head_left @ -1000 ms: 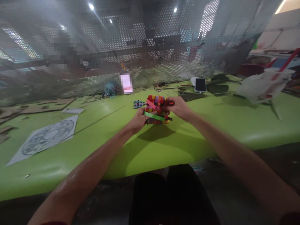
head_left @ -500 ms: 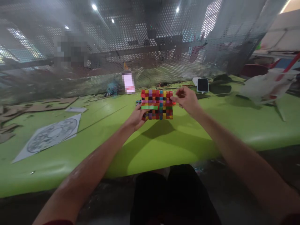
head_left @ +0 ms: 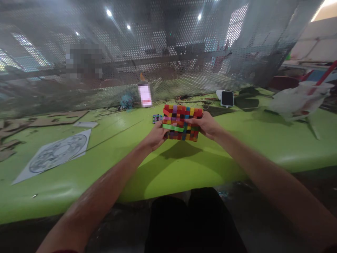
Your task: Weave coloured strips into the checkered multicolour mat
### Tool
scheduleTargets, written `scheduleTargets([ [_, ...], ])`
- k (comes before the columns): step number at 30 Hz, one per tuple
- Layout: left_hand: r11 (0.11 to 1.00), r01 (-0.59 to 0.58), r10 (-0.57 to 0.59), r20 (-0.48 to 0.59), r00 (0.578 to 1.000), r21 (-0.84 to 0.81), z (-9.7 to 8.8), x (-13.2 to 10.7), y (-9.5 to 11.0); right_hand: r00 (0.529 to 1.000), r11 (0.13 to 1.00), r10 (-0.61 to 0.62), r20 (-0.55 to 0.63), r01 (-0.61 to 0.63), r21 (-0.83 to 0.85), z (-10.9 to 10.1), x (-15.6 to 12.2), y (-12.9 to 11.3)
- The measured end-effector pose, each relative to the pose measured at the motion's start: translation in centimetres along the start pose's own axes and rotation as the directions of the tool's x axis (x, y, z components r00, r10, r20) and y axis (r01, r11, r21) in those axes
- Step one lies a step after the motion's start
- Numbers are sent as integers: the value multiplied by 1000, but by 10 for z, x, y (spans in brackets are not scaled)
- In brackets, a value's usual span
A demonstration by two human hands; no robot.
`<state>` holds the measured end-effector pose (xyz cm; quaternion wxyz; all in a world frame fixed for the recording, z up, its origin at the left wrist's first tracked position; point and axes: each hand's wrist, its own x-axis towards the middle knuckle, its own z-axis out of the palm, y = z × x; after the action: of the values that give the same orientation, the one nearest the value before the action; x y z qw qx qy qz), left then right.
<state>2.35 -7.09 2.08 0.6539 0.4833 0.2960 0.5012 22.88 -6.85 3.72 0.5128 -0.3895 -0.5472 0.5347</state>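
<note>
A block woven from many coloured strips, chequered red, yellow, purple and black, is held just above the lime-green table. My left hand grips its left end, fingers closed beside a loose green strip that crosses the front. My right hand is closed on the block's right side, thumb on its front face. A small multicoloured piece lies on the table just behind the block's left edge.
A printed sheet with a round pattern lies at the left, with brown cardboard cut-outs behind it. A phone sits at the back. A white bag with a red straw stands at the right. A perforated metal screen walls off the table's far side.
My right hand had lifted off the block half a second ago and has come back to grip its right side. The block has tilted a little and shifted slightly right.
</note>
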Motion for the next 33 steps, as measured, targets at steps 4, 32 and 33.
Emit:
scheduleTargets([
  [4,999,-6,4,35,999,34,2,-2,2,1000,1000,-15,-5,15,2,4,-1,1],
  [32,1000,-22,21,-65,998,-6,-6,3,5,983,957,-180,27,181,-225,-15,2,-12],
  [33,1000,-22,22,-59,998,-2,-5,3,5,983,957,-185,23,185,-224,-14,2,-13],
])
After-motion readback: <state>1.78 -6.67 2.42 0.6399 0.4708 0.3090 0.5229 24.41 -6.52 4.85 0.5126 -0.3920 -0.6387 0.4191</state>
